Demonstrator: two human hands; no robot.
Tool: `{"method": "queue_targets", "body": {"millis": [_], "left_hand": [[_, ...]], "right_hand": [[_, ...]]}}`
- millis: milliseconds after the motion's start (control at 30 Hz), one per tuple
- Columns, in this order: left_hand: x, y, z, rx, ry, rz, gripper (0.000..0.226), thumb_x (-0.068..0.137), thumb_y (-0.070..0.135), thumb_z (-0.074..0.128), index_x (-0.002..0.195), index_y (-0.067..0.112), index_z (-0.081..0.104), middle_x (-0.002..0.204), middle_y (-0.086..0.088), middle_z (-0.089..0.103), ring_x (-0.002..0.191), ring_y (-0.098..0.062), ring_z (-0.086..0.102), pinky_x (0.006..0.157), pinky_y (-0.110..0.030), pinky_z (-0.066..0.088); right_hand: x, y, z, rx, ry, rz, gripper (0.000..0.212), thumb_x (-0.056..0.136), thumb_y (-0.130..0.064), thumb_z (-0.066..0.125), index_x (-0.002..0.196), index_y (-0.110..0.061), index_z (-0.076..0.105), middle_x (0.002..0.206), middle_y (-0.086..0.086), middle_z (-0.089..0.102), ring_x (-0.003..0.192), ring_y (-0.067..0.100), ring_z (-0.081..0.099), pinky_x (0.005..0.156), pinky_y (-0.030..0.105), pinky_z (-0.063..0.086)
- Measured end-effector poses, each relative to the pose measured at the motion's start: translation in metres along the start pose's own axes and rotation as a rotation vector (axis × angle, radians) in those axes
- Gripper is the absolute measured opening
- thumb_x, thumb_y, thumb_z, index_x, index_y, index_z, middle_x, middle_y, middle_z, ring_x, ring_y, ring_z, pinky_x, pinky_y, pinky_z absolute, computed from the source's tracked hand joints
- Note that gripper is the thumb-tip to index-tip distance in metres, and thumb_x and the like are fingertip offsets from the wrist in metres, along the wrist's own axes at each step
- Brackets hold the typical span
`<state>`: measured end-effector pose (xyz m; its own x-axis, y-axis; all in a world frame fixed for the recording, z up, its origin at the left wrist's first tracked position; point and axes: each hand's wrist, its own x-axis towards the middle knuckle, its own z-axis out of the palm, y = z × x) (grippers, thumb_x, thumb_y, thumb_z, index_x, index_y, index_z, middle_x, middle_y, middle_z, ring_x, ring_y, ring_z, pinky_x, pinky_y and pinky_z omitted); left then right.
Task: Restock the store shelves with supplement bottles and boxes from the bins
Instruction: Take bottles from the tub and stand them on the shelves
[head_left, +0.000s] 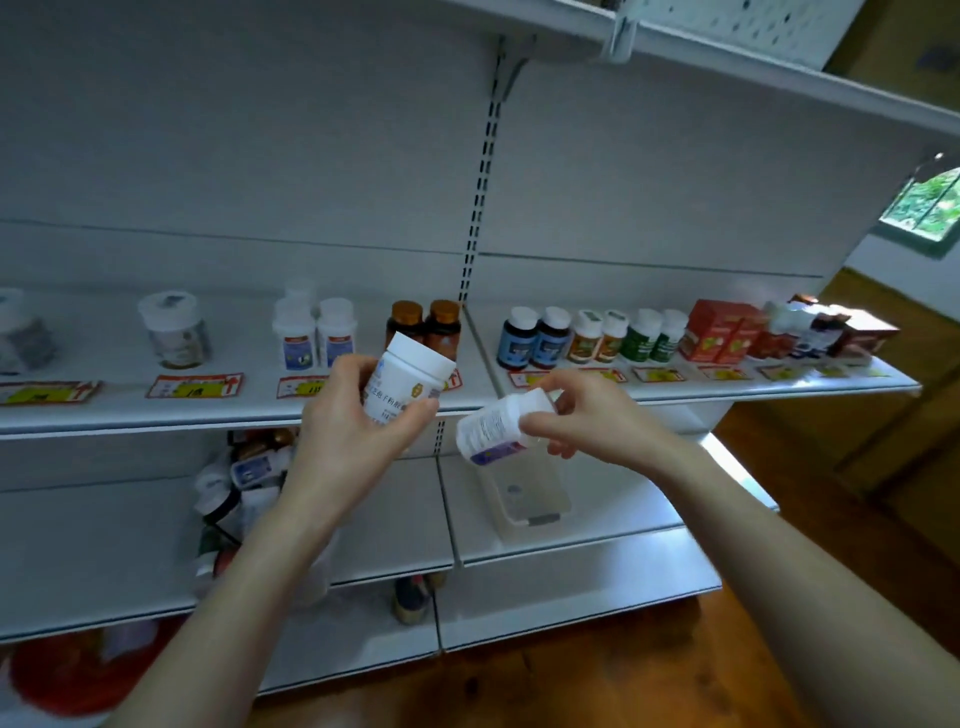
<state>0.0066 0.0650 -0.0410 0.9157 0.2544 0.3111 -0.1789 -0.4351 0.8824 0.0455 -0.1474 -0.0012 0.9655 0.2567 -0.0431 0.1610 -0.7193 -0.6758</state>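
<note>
Before the front edge of the shelf (249, 415), the left hand (343, 431) grips an upright white bottle (410, 382); the right hand (587, 415) fingers (540, 427) pinch a tilted smaller white bottle (493, 426).

Your left hand (348, 421) grips a white bottle (410, 374) from below, fingers and thumb curled round its lower body, cap uppermost. Your right hand (587, 415) holds a smaller white bottle (496, 428) at its cap end, base tilted down and left. Both bare forearms extend forward and converge. The hands are near each other, not touching.
</note>
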Motion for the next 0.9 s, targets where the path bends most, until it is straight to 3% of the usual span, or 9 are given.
{"method": "queue_targets", "body": {"millis": [133,233,300,400,500,600,700,800,900], "left_hand": [[-0.002,0.003,-0.005,0.029,0.097,-0.022,0.043,0.072,0.025,0.076,0.101,0.025,0.045,0.084,0.019,0.052,0.076,0.000,0.053,0.067,-0.022,0.045],[-0.006,-0.002,-0.020,0.038,0.158,-0.053,0.043,0.072,0.024,0.077,0.102,0.025,0.046,0.086,0.021,0.052,0.078,0.006,0.052,0.063,-0.010,0.041],[-0.009,-0.009,-0.035,0.042,0.203,-0.074,0.044,0.070,0.026,0.079,0.102,0.025,0.048,0.088,0.021,0.054,0.079,0.007,0.054,0.063,-0.009,0.041],[-0.011,-0.022,-0.060,0.049,0.263,-0.101,0.043,0.066,0.034,0.079,0.097,0.028,0.049,0.088,0.020,0.056,0.077,0.012,0.054,0.063,-0.008,0.042],[-0.010,-0.039,-0.089,0.041,0.325,-0.141,0.042,0.062,0.041,0.077,0.093,0.035,0.049,0.088,0.020,0.057,0.077,0.010,0.056,0.067,-0.018,0.047],[-0.003,-0.057,-0.119,0.027,0.384,-0.186,0.050,0.058,0.042,0.071,0.100,0.024,0.050,0.089,0.018,0.058,0.078,0.005,0.057,0.067,-0.025,0.050],[0.014,-0.073,-0.144,0.044,0.383,-0.180,0.048,0.062,0.036,0.077,0.099,0.023,0.049,0.088,0.018,0.056,0.078,-0.001,0.057,0.066,-0.021,0.046],[0.037,-0.081,-0.158,0.065,0.336,-0.141,0.050,0.062,0.034,0.080,0.100,0.023,0.049,0.088,0.020,0.054,0.079,0.006,0.053,0.065,-0.014,0.042],[0.058,-0.087,-0.162,0.084,0.277,-0.099,0.040,0.072,0.022,0.077,0.100,0.022,0.048,0.086,0.022,0.052,0.077,0.008,0.051,0.062,-0.010,0.039]], "right_hand": [[0.019,-0.008,0.002,0.028,0.037,-0.061,0.025,0.081,-0.030,0.064,0.088,-0.006,0.062,0.074,0.010,0.068,0.059,0.020,0.067,0.058,0.037,0.055],[0.031,-0.022,0.016,0.097,0.019,-0.121,0.017,0.082,-0.024,0.064,0.089,-0.008,0.062,0.072,0.009,0.066,0.052,0.017,0.063,0.049,0.028,0.050],[0.039,-0.031,0.028,0.153,-0.020,-0.160,0.012,0.084,-0.021,0.063,0.094,-0.015,0.060,0.068,0.006,0.064,0.049,0.017,0.060,0.043,0.021,0.046],[0.051,-0.047,0.044,0.223,-0.101,-0.196,0.010,0.085,-0.019,0.062,0.095,-0.016,0.062,0.072,0.009,0.065,0.051,0.018,0.059,0.046,0.023,0.047],[0.066,-0.065,0.064,0.224,-0.194,-0.232,0.013,0.082,-0.014,0.066,0.094,-0.018,0.062,0.074,0.004,0.061,0.052,0.018,0.056,0.048,0.022,0.047],[0.083,-0.085,0.090,0.116,-0.238,-0.290,0.022,0.076,-0.018,0.072,0.088,-0.031,0.060,0.077,-0.004,0.059,0.051,0.005,0.058,0.052,0.022,0.049],[0.098,-0.104,0.113,0.020,-0.220,-0.328,0.027,0.074,-0.021,0.072,0.090,-0.036,0.056,0.080,-0.014,0.056,0.056,-0.011,0.055,0.057,0.011,0.043],[0.110,-0.116,0.121,0.015,-0.160,-0.315,0.030,0.076,-0.019,0.069,0.097,-0.035,0.055,0.082,-0.018,0.056,0.059,-0.007,0.053,0.060,0.010,0.041],[0.120,-0.121,0.113,0.121,-0.041,-0.260,0.028,0.078,-0.016,0.069,0.102,-0.028,0.059,0.082,-0.011,0.060,0.065,0.003,0.057,0.061,0.020,0.048]]}}
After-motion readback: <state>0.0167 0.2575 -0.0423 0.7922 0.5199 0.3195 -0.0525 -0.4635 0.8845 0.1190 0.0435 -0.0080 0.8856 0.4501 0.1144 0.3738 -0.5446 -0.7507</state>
